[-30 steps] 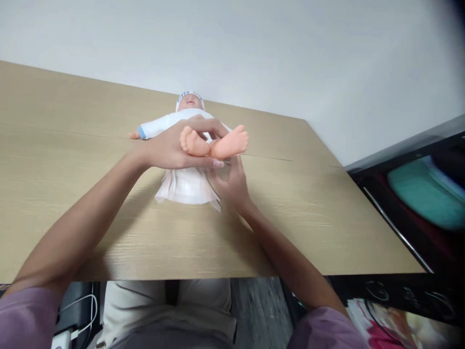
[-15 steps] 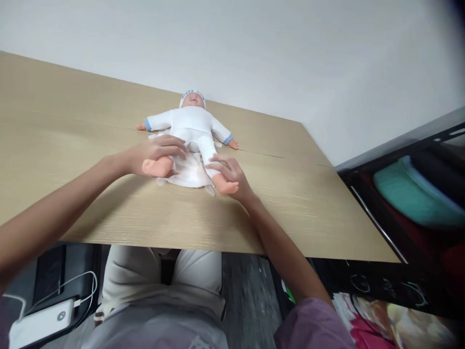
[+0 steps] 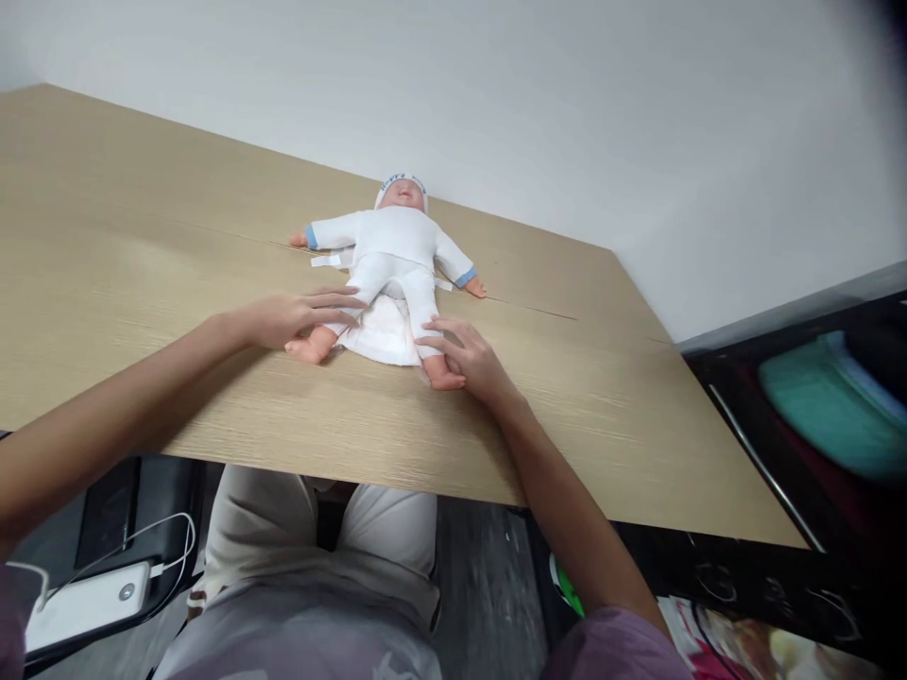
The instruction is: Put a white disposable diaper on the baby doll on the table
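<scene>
A baby doll [image 3: 398,231] in a white suit with blue cuffs and a printed white cap lies on its back on the table, arms out and legs apart. Under its hips and between its legs a white diaper [image 3: 385,332] is spread, with a pale tab [image 3: 327,262] sticking out at the left. My left hand [image 3: 301,316] rests across the doll's leg on the left, fingers stretched out. On the other leg, near the bare foot, my right hand [image 3: 468,357] lies with its fingers extended. Both thumbs are mostly hidden.
The wooden table [image 3: 269,411] meets a white wall [image 3: 496,104] at the back. A teal item [image 3: 829,401] sits in a dark shelf at right. Below the left edge, a white power bank [image 3: 92,604] with a cable lies on a black surface.
The doll's leg on the left, raised before, now lies lower, and my left hand has flattened over it. More of the diaper shows. The view has shifted slightly.
</scene>
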{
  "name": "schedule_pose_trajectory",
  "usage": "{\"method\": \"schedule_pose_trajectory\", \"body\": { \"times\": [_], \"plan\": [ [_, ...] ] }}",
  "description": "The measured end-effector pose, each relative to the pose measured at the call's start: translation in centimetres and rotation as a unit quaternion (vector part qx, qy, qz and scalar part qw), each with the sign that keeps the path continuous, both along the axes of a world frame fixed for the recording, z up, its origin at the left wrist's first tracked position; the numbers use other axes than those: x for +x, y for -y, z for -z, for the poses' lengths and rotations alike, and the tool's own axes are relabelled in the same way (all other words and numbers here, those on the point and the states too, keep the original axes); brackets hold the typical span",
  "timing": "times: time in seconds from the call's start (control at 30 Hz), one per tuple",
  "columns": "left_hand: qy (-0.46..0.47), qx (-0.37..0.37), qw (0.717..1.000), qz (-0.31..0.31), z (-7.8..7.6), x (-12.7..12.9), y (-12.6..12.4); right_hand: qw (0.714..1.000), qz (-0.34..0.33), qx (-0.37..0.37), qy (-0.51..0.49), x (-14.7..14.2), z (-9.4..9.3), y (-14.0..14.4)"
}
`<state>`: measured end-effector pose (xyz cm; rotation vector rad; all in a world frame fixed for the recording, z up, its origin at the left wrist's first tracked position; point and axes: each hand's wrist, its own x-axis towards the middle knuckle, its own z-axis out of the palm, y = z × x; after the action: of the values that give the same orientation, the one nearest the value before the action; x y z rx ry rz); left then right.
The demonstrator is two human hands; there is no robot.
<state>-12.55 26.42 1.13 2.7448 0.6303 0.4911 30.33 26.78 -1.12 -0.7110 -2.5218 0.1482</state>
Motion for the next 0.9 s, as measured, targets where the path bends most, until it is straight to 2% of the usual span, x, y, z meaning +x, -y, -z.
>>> {"method": "schedule_pose_trajectory", "body": {
  "times": [0.23, 0.4, 0.53, 0.7, 0.8, 0.9],
  "plan": [
    [-0.031, -0.034, 0.999, -0.019, -1.2, 0.5, 0.6, 0.993, -0.033, -0.078, -0.078, 0.8, 0.5, -1.0],
    [-0.016, -0.084, 0.994, -0.066, -2.5, 1.7, 1.6, 0.985, -0.026, -0.141, -0.096, 0.3, -0.5, -0.3],
    [-0.021, -0.049, 0.990, -0.130, -2.3, 3.4, 2.6, 0.994, 0.039, -0.097, -0.042, -1.5, -1.1, 1.9],
    [-0.009, 0.022, 0.986, -0.163, -0.6, 4.7, 2.7, 0.992, 0.128, -0.010, 0.019, -4.1, -0.1, 3.4],
    [-0.010, 0.045, 0.987, -0.154, -0.5, 5.1, 2.5, 0.988, 0.152, -0.011, 0.003, -4.7, 0.4, 3.4],
    [0.008, 0.031, 0.985, -0.171, -1.5, 5.5, 2.7, 0.985, 0.163, -0.030, -0.052, -4.7, 0.5, 3.0]
  ]
}}
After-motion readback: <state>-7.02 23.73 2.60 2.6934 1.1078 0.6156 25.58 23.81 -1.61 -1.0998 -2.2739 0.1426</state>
